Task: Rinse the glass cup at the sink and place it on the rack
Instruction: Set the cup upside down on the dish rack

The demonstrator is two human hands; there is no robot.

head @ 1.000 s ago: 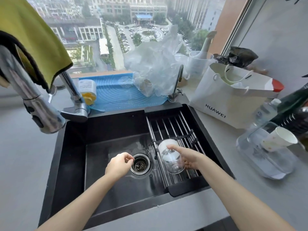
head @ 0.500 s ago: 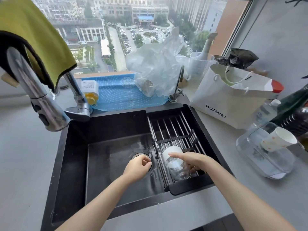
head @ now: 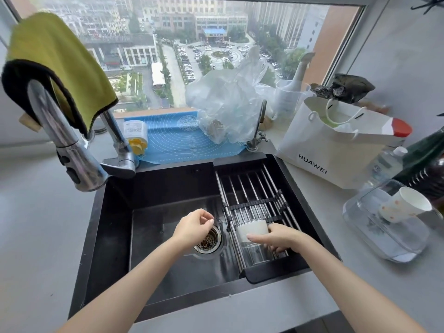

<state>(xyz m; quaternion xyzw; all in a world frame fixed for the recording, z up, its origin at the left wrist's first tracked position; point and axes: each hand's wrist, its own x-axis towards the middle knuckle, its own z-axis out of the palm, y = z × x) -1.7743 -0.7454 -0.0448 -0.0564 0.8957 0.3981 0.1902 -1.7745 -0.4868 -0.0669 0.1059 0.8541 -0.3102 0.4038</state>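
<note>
The glass cup stands upside down on the near end of the metal rack, its whitish base on top. My right hand wraps around the cup, thumb in front and fingers behind. The rack spans the right side of the black sink. My left hand hovers over the sink beside the drain, its fingers curled loosely and holding nothing.
A chrome faucet with a green cloth draped on it juts over the sink's left. A small tap stands behind the rack. A white paper bag, a glass container with a paper cup and bottles crowd the right counter.
My right hand turned the cup from tilted to upside down and lowered it onto the rack's near end. My left hand drifted right, close to the drain.
</note>
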